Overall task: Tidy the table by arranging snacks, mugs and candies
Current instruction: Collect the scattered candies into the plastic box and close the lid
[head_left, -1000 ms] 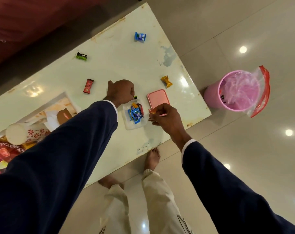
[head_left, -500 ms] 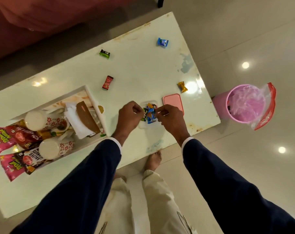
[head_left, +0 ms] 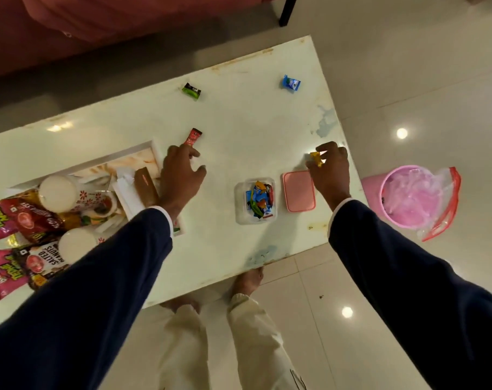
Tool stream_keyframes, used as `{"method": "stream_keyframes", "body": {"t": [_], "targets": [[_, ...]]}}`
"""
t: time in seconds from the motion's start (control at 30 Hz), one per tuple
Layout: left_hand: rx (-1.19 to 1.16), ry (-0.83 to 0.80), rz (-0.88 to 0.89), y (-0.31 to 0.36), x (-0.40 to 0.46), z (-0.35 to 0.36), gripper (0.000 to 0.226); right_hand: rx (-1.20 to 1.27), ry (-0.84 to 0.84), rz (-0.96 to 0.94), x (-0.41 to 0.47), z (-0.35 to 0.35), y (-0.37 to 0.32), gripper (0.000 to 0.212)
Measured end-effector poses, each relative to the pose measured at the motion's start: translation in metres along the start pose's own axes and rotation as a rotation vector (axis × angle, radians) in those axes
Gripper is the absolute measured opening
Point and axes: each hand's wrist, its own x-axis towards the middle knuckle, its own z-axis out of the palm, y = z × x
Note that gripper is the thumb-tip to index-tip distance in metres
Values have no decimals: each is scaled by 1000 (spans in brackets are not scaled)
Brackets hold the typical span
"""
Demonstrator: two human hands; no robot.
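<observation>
table (head_left: pixel 239 130) on tiled floor (head_left: pixel 408 66); right fingers (head_left: pixel 327 153) pinching yellow candy (head_left: pixel 315 159), left fingers (head_left: pixel 195 161) spread.

Single view, head-mounted, wide-angle. Looks steeply down and forward from standing height over the near long edge of the white table (head_left: pixel 239 130). Table runs diagonally across frame, left end cut off by the frame edge, right end fully in view. Both sleeved forearms enter from the bottom corners; wearer's legs and bare feet visible directly below, at bottom centre. Tiled floor fills the right side, with a pink bin (head_left: pixel 408 197) beside the table's end. Straight edges bow toward the frame borders. No second view to compare.
</observation>
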Motion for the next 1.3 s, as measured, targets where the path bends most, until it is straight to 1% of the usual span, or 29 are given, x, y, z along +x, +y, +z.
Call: {"method": "stream_keyframes", "body": {"t": [0.1,0.2,0.27,0.33,0.4,0.5,0.57,0.6,0.67,0.77,0.83,0.9,1.0,1.03,1.13,1.23,1.3], "targets": [[-14,-21,-49,-10,31,-11,57,-130,-88,-37,23,9,2,37],[-11,-58,-79,-12,51,-11,67,-129,-134,-59,35,18,2,27],[33,-59,-62,-10,58,-6,65,-148,-157,-76,41,21,2,22],[74,-46,-53,-6,63,0,61,-152,-185,-88,45,21,1,21],[112,-25,-55,0,67,5,55,-95,-210,-72,46,15,0,22],[174,13,-40,4,71,11,44,146,-237,22,35,6,-8,18],[165,8,-33,4,70,13,39,314,-253,82,21,2,-15,15],[139,3,-35,4,68,13,36,351,-266,89,14,2,-18,15],[55,7,-46,9,58,14,26,341,-307,73,-5,3,-22,13],[-166,1,-89,24,27,19,21,382,-362,67,-37,9,-26,14],[-252,-49,-106,37,1,23,18,424,-381,68,-54,12,-26,15],[-289,-136,-102,46,-23,30,13,407,-398,101,-67,16,-25,17],[-222,-194,-42,55,-52,42,33,379,-353,122,-77,21,-25,19],[-194,-203,-34,57,-57,46,36,379,-336,125,-78,22,-26,18],[-115,-247,-44,60,-65,56,34,357,-327,110,-77,20,-32,18],[-74,-320,-93,63,-64,59,32,299,-317,64,-72,14,-35,17],[-17,-373,-100,65,-60,56,44,271,-299,66,-65,7,-32,13]]}}
